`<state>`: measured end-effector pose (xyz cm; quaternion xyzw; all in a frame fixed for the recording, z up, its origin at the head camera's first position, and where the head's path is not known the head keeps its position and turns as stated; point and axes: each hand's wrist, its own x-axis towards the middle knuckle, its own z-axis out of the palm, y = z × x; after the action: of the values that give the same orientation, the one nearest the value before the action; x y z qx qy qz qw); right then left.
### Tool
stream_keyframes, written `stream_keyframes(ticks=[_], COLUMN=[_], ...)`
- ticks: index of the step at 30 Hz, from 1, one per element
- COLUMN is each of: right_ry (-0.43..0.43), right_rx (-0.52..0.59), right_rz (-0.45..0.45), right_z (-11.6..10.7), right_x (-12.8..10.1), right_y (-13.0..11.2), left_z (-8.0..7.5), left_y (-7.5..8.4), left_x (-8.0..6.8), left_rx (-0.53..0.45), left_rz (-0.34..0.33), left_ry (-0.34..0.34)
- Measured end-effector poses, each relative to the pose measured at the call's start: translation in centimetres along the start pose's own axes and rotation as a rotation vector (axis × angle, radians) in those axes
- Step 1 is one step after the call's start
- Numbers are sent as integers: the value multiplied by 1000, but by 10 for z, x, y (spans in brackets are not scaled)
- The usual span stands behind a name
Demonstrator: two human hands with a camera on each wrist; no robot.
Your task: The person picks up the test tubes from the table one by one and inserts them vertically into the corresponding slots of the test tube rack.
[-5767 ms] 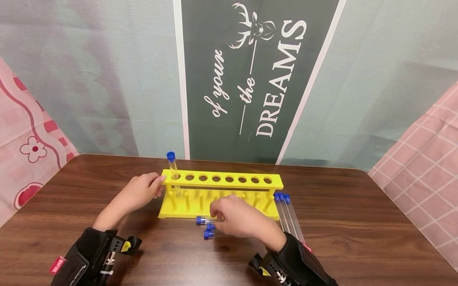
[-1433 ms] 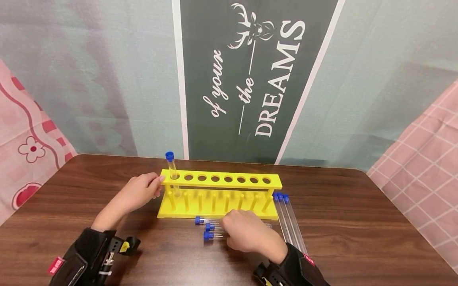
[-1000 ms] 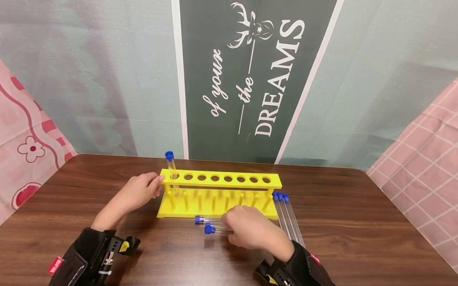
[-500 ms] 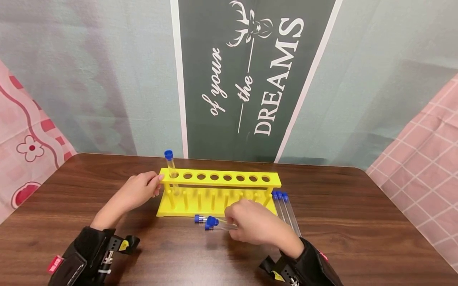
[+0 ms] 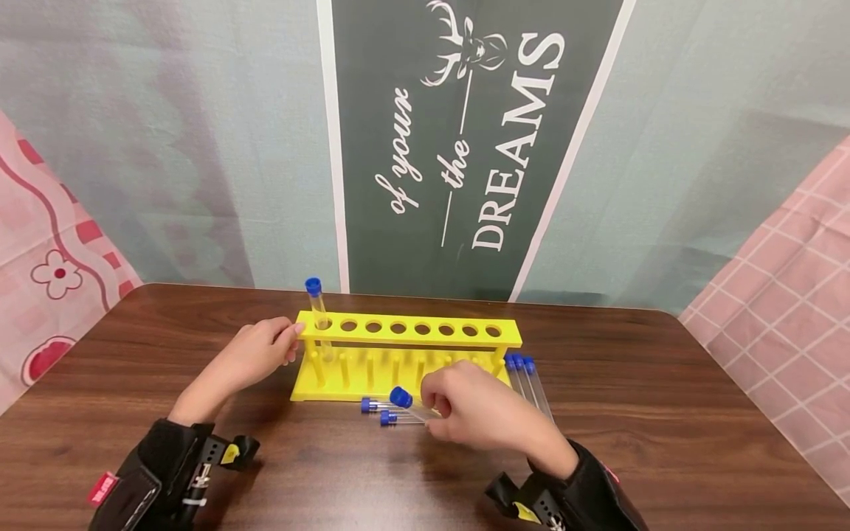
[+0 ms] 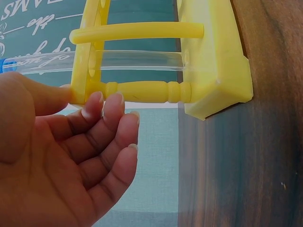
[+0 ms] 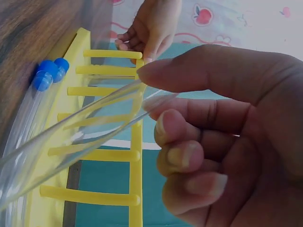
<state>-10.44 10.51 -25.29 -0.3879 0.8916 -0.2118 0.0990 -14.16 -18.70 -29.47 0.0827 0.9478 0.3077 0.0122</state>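
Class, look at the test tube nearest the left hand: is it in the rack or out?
In: the test tube passes through the yellow rack, its blue cap above and clear length below.

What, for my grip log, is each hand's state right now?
Left hand: closed, pinching one end of the rack.
Right hand: closed, holding a capped tube.

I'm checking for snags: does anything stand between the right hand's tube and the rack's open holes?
Nothing visible blocks the held tube: the rack holds one other tube, at its left end beside the left hand.
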Motion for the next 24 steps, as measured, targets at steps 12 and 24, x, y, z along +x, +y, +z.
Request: stream_keyframes(ticks=[12, 24], right_ry=[56, 159], right_rx=[48, 98], right_rz=[-20, -57], right_z=[-3, -2], right_x=[-1, -1], right_y=[0, -2], left_z=[1, 1], left_y=[0, 1], left_x=[0, -1], left_rx=[8, 8], left_rz=[6, 6], left_ry=[8, 10])
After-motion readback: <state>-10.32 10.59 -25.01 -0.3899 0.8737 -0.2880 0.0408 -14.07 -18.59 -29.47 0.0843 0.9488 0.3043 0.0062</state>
